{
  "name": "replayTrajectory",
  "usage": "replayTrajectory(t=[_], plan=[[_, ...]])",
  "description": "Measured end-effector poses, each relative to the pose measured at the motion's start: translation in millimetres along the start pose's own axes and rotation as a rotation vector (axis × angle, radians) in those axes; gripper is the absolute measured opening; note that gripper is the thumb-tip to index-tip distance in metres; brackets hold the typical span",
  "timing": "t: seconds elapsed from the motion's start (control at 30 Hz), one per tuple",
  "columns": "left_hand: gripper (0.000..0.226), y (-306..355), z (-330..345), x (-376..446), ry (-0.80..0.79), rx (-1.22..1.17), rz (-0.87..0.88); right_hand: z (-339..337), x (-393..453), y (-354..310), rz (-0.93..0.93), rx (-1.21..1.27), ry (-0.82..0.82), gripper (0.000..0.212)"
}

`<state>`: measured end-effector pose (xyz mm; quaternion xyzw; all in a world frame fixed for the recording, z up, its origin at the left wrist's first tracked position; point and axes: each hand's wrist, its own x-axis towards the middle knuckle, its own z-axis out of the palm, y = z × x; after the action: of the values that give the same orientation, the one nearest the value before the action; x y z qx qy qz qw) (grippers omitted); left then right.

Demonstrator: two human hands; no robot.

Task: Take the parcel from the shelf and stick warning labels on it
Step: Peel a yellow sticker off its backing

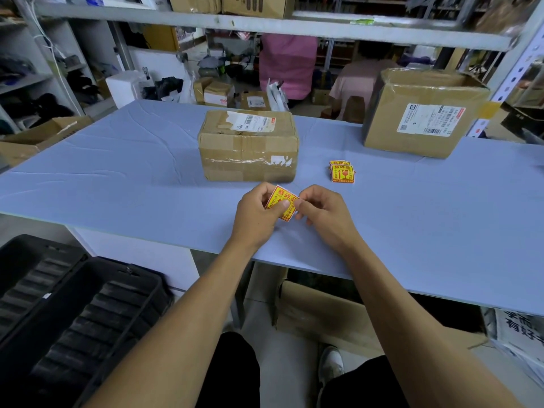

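A taped brown cardboard parcel [248, 145] with a white shipping label on top sits in the middle of the blue table [117, 178]. Just in front of it, my left hand [256, 214] and my right hand [323, 212] pinch one yellow and red warning label [283, 201] between thumbs and fingers, a little above the table. A small stack of the same warning labels [341, 172] lies to the right of the parcel.
A larger cardboard box [424, 113] with a shipping label stands at the back right. Black plastic crates [73, 313] sit low on my left. A metal shelf beam [265, 28] crosses overhead. People in pink tops work beyond the table among more boxes.
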<state>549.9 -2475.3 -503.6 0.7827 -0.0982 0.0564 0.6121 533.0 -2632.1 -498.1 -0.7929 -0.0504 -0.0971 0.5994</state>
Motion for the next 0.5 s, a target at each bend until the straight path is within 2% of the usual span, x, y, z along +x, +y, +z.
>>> replayTrajectory(t=[0.13,0.3,0.4,0.5], plan=[[0.011,2.7,1.0,-1.0,0.021,0.039,-0.014,0.1,-0.2,-1.1,-0.002,-0.022,0.022,0.018],[0.015,2.6,1.9,-1.9,0.050,0.076,-0.003,0.3,-0.6,-1.3,0.009,-0.078,0.026,0.015],[0.014,2.1,0.9,-1.5,0.008,0.075,0.009,-0.5,-0.1,-1.5,-0.004,-0.035,0.074,0.016],[0.016,5.2,2.0,-3.9,-0.054,0.088,0.015,0.2,0.8,-1.6,-0.017,-0.032,0.048,0.009]])
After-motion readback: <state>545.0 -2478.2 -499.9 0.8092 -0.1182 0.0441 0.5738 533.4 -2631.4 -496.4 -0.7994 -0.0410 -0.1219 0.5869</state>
